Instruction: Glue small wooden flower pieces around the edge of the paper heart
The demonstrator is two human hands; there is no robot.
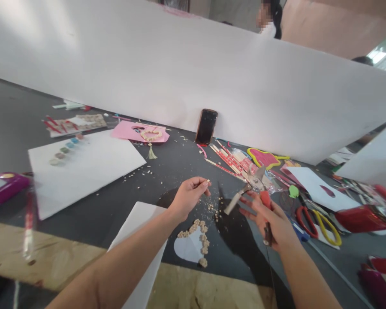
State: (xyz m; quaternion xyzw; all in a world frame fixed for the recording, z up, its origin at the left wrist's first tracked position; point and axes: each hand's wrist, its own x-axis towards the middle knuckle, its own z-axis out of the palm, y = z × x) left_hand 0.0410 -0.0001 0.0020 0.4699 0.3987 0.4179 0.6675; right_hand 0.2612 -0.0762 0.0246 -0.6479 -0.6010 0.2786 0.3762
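At centre, higher in the frame than a white heart (188, 249), a pale fragment (208, 182) is pinched between fingers of the left hand (188, 196), while cutters (256, 182) are held, centre right, by the right hand (274, 219) with curled fingers.

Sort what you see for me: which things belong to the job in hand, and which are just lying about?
Likely part of the job:
cutters, in the right hand
small pale piece, pinched in the left hand
white cutout, partly edged with beige clusters

Seemingly just lying about:
phone, propped against the white panel
pink card
tasselled loop
purple object
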